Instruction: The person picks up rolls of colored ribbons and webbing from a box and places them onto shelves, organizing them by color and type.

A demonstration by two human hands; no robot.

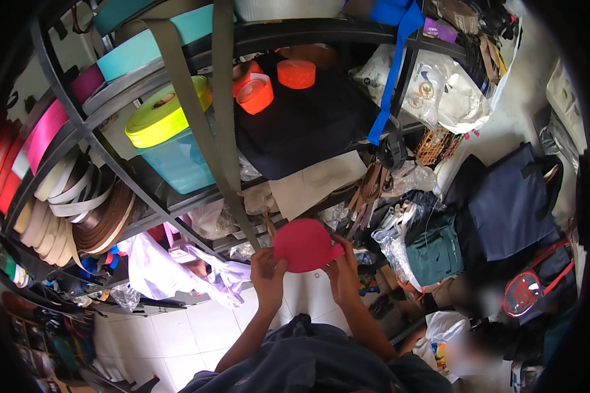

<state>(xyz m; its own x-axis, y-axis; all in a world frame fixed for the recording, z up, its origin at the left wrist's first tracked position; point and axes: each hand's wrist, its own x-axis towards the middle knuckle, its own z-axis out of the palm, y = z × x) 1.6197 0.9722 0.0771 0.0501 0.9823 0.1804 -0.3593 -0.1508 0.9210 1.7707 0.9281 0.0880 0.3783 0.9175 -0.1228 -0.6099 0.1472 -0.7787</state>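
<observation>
In front of my body I hold up a round, flat, pinkish-red roll of webbing (303, 245), with a short loose end sticking out at its right side. My left hand (267, 270) is closed on the roll's lower left edge, its fingers curled. On the other side my right hand (342, 270) is closed at the lower right edge, thumb and fingers about the loose end. A long olive strap (224, 131) hangs from the shelf above and reaches down close to my left hand. The underside of the roll is hidden.
Black metal shelving (88, 124) crosses the view, loaded with webbing rolls. Orange rolls (254, 95) and a yellow roll (167, 111) stand there. A blue strap (390, 85) hangs at the right, above a dark green bag (434, 255). White floor tiles (177, 327) lie below.
</observation>
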